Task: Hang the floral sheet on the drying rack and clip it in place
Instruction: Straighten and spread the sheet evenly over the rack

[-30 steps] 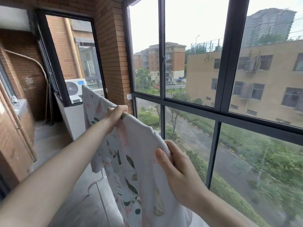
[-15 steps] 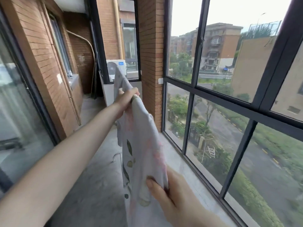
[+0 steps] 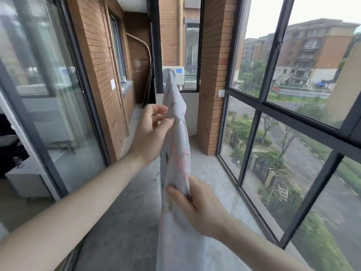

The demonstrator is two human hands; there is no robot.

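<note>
The floral sheet (image 3: 176, 151), white with pink flowers and green leaves, hangs draped over a rail that runs away from me down the balcony; the rail itself is hidden under the cloth. My left hand (image 3: 151, 130) pinches the sheet's top fold at mid-length with thumb and fingertips. My right hand (image 3: 197, 206) grips the near part of the sheet low down, its fingers curled into the fabric. A bit of the rack's white foot (image 3: 157, 175) shows on the floor. No clips are in view.
Tall black-framed windows (image 3: 259, 122) close the right side. A brick pillar (image 3: 211, 79) stands beyond the sheet. Sliding glass doors (image 3: 58, 114) and a brick wall line the left. An air-conditioner unit (image 3: 178, 74) sits behind the far end. Grey concrete floor (image 3: 132, 202) runs between.
My view has swung left along the balcony. My left hand has come back toward me along the top fold and now pinches it. My right hand stays gripping the near part.
</note>
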